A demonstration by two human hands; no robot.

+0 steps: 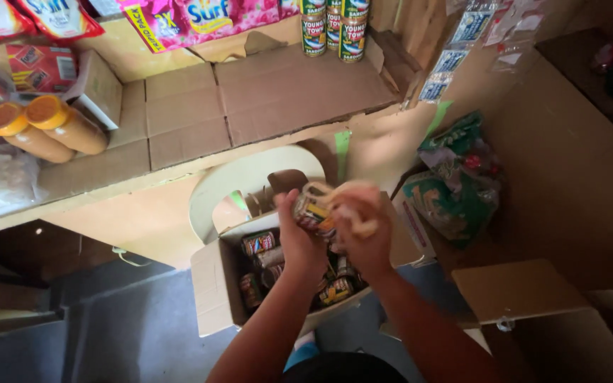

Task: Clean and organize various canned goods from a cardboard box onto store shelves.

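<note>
Two orange-lidded jars [44,128] lay on their sides on the cardboard shelf [250,99], likely to roll. Pink sachet packs [193,18] hung above. Left hand [299,237] and right hand [363,230] clamped together on one tin can [313,209] above the open carton [214,284]; motion-blurred, a slip seemed possible. Green bags [455,184] sat at right.

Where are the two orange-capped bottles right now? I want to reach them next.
In the head view the two orange-capped bottles lie on their sides at the left end of the cardboard-lined shelf, beside a small carton, up-left of both hands.
</note>
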